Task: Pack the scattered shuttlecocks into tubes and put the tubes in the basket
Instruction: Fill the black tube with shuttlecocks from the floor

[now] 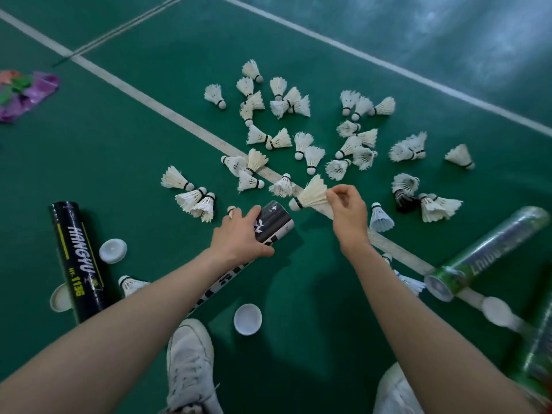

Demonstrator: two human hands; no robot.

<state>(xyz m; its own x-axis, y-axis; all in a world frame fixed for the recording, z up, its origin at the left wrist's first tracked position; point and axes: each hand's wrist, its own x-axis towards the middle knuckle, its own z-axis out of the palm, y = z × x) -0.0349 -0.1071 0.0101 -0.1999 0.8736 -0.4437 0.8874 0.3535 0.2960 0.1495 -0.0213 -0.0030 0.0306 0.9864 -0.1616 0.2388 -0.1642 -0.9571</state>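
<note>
Head view, looking down at a green court floor (pixel 134 150) crossed by white lines.

Left hand (pixel 239 237): fingers wrapped around the upper part of a black-and-white tube (pixel 273 224). Tube is tilted, open mouth pointing up and away toward the pile; its lower length runs back under the left forearm.

Right hand (pixel 348 209): thumb and fingertips pinching the feather skirt of 1 shuttlecock (pixel 310 194). Cork end points left and down, just beside the tube mouth, not inside it.

Scattered shuttlecocks (pixel 298 138): several dozen white ones lie on the floor beyond the hands, most in loose clusters, some across the white line. 1 dark shuttlecock (pixel 404 201) lies at the right side of the spread. A few more white ones lie near the forearms.

Other tubes: black tube (pixel 77 258) with yellow lettering lies on the floor at left. Clear-and-green tube (pixel 487 252) lies at right, capped end toward the camera.

Loose white caps: 1 (pixel 113 250) beside the black tube, 1 (pixel 59 298) partly under it, 1 (pixel 248 319) near the white shoe (pixel 191 363), 1 (pixel 497 310) at right below the green tube.

Purple wrapper or bag (pixel 27 94) at far left, contents unclear. No basket seen in view.
</note>
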